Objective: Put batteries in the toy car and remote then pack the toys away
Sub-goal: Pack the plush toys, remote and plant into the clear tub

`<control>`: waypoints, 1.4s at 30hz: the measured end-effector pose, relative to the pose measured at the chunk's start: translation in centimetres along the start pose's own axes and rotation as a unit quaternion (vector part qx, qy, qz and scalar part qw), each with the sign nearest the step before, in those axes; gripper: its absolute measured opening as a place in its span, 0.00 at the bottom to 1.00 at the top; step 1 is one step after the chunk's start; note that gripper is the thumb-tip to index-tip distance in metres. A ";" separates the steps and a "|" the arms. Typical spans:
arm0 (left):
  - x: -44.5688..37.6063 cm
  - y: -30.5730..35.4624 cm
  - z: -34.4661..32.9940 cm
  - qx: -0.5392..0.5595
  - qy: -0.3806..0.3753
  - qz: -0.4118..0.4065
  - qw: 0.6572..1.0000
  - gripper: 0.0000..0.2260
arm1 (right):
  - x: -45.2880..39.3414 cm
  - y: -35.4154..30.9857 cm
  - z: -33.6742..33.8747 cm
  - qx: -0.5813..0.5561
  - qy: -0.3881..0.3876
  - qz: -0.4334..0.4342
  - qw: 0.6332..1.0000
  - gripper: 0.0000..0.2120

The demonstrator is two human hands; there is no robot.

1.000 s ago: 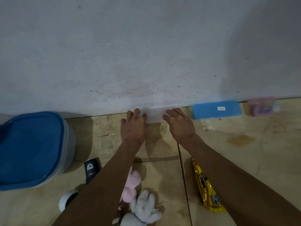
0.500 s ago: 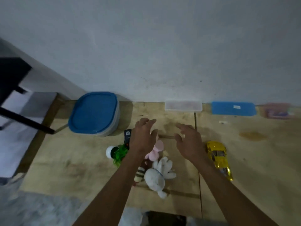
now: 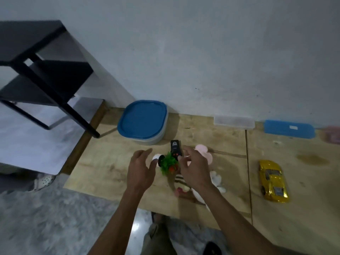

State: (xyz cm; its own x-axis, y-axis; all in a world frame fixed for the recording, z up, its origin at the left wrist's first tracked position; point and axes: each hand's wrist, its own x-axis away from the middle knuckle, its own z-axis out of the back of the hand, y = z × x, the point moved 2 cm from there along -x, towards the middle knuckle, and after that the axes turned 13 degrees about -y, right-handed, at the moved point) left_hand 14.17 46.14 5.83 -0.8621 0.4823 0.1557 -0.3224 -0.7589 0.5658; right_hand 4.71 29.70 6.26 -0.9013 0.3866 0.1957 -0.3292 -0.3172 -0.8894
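A gold toy car [image 3: 272,180] lies on the wooden board at the right. A black remote [image 3: 175,147] lies near the middle, just beyond a small green toy plant with a white pot [image 3: 168,163]. My left hand [image 3: 140,169] hovers open left of the plant. My right hand [image 3: 194,167] hovers open over a pile of plush toys, its fingertips close to the remote. A pink plush [image 3: 203,150], a striped one [image 3: 180,181] and a white one [image 3: 216,178] show around that hand. A clear flat box [image 3: 233,122] lies against the wall.
A tub with a blue lid [image 3: 142,122] stands at the back left of the board. A blue case [image 3: 288,128] and a pink item [image 3: 331,136] lie along the wall at right. A black shelf frame [image 3: 36,70] stands at left. Grey carpet [image 3: 36,227] borders the board.
Both hands let go of the clear box at the wall and drew back toward me. They now hover over the plant, remote and plush toys. My view pulled back and left.
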 end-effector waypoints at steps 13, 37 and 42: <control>-16.6 -12.4 7.9 0.040 -0.031 0.036 0.998 0.24 | -16.0 -4.4 -9.6 0.046 0.077 -0.112 0.990 0.19; -24.0 -13.0 6.8 0.215 -0.007 0.057 0.975 0.30 | -21.9 -2.4 -14.4 -0.086 0.162 -0.202 0.962 0.31; -22.3 -12.2 8.1 0.210 0.006 0.011 0.978 0.33 | -20.0 -4.5 -14.0 -0.056 0.209 -0.165 0.962 0.34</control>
State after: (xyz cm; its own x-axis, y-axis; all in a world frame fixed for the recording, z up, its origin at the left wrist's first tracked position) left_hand 40.45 48.17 2.04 -0.8726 0.4601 0.1637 -0.1166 -0.5218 0.8451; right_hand 28.15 35.50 0.54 -0.5527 0.7729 0.3118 -0.5244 -0.0318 -0.8509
